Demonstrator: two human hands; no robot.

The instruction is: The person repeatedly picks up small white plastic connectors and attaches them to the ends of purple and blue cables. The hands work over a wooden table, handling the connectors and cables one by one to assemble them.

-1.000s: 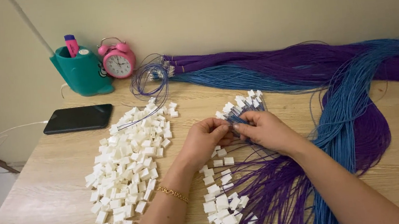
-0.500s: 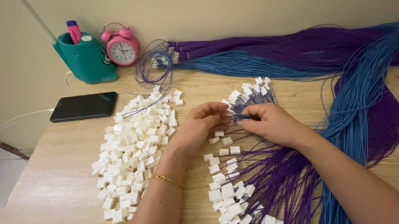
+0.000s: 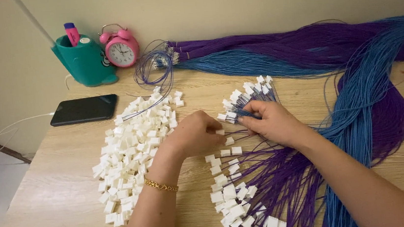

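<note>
At the far left I see a phone (image 3: 83, 110) on the tabletop (image 3: 53, 211), with a teal cup (image 3: 84, 60) and pink clock (image 3: 120, 47) behind it; next comes the loose pile of white connectors (image 3: 131, 150), still large, so I judge much work is left; my left hand (image 3: 192, 135) is curled, fingertips pinching what looks like one connector beside the pile; my right hand (image 3: 274, 121) is closed on a few purple wires (image 3: 268, 181) at their ends; below lie wires already tipped with connectors (image 3: 232, 199), a fair share done; at the right, long blue wires (image 3: 360, 113) run back to the uncapped bundles.
</note>
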